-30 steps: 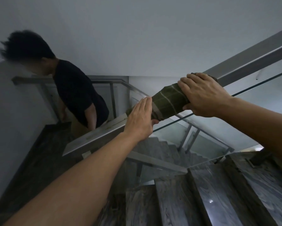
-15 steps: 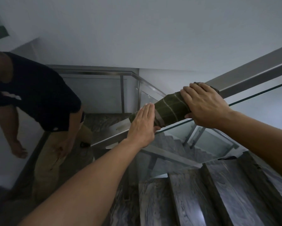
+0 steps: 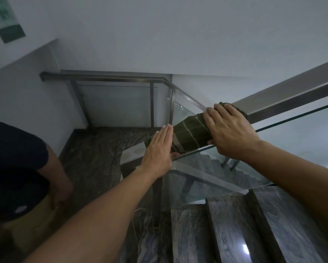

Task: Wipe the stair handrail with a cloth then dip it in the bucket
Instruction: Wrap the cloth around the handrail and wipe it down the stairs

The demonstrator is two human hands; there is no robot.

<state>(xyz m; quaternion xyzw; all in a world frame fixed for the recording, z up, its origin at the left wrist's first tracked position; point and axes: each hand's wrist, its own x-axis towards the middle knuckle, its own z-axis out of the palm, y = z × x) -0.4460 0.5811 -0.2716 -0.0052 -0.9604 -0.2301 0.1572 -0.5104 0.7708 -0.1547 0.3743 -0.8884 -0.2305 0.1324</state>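
From the head camera I see my right hand (image 3: 230, 133) lying over the dark green cloth (image 3: 190, 134), which is wrapped round the metal stair handrail (image 3: 292, 92). The fingers (image 3: 219, 112) are curled down over the top of the cloth and the thumb comes in underneath, so the hand is closed around cloth and rail together. The cloth has pale stripes crossing it and covers the rail from under my right hand down to my left hand (image 3: 157, 150).

My left hand is flat and open, fingers straight and pressed together, palm set against the lower end of the cloth; its thumb tucks under the rail's lower edge. It grips nothing that I can see.

The handrail slopes from upper right down toward the landing, with a glass panel (image 3: 273, 141) hanging just below it. Dark veined stone steps (image 3: 235, 224) fill the lower right. At the left edge another person in a dark shirt (image 3: 13, 162) stands on the landing (image 3: 94, 149), only partly in view. A second rail (image 3: 106, 77) runs along the far wall. I cannot see a bucket anywhere in this view
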